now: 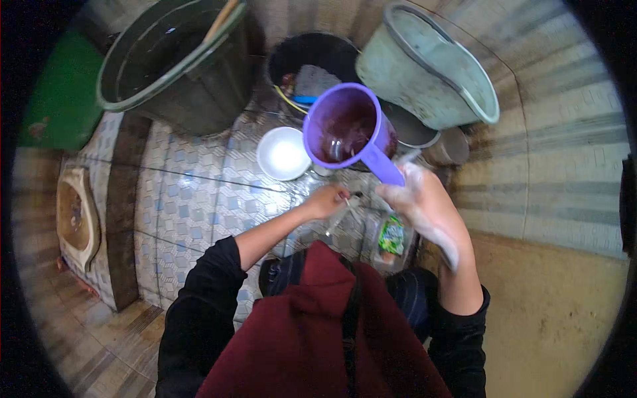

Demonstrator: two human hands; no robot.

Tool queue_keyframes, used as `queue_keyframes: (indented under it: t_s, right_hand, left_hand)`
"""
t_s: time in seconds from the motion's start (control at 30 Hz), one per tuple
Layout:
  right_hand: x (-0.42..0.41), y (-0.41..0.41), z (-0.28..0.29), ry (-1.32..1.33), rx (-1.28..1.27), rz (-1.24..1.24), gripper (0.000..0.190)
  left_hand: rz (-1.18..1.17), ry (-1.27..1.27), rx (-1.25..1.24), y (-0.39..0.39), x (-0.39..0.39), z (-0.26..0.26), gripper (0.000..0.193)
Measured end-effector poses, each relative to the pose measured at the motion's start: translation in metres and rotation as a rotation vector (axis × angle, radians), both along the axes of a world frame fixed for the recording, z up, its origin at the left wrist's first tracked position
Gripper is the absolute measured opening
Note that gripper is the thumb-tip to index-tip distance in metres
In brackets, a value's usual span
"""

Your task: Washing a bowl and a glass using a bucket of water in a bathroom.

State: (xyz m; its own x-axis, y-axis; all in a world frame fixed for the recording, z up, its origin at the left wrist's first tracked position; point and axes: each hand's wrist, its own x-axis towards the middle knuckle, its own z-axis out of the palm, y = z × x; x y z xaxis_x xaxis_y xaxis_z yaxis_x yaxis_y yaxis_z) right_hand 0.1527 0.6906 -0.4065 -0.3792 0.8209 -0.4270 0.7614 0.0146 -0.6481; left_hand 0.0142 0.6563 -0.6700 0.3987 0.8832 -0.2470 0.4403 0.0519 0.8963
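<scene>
My right hand (410, 194), streaked with white suds, grips the handle of a purple plastic water dipper (343, 161). The dipper is lifted over the floor with its mouth facing up toward me, and some liquid seems to be inside. Lower and to the left, my left hand (323, 201) pinches one or more thin utensils (341, 219), too blurred to name exactly. A white bowl (283, 153) rests on the tiles just beyond my left hand. Close to my right forearm lies a clear plastic tray (371, 253) with a green printed packet (391, 235) in it.
A large dark water bin (199, 94) stands at the far left, with a wooden stick (221, 20) over its rim. A black bucket (278, 54) holding several items stands behind the dipper. A pale green bucket (398, 64) leans right, above a grey basin (410, 127). A squat toilet (92, 219) is at left.
</scene>
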Motion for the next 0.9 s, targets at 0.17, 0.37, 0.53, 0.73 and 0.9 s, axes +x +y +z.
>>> queue_keyframes:
  t_s: [0.17,0.37,0.53,0.73,0.9]
  right_hand:
    - [-0.042,-0.013,-0.006,-0.158,0.177,0.135,0.025]
    - [-0.084,-0.025,-0.013,-0.199,0.146,0.200,0.023]
    - [-0.056,-0.021,-0.046,-0.203,0.185,0.125,0.017]
    - [-0.058,-0.028,-0.058,-0.205,0.297,0.188,0.018]
    - [-0.062,-0.030,-0.054,-0.270,0.351,0.211,0.011]
  left_hand:
    - [0.472,0.464,0.322,0.038,-0.096,-0.022,0.022]
    - [0.353,0.884,0.344,0.014,-0.145,-0.172,0.051]
    - [0.187,0.997,0.208,0.043,-0.090,-0.073,0.051]
    - [0.132,0.842,0.139,0.047,-0.103,-0.072,0.062]
    - [0.091,0.849,0.113,0.046,-0.100,-0.070,0.065]
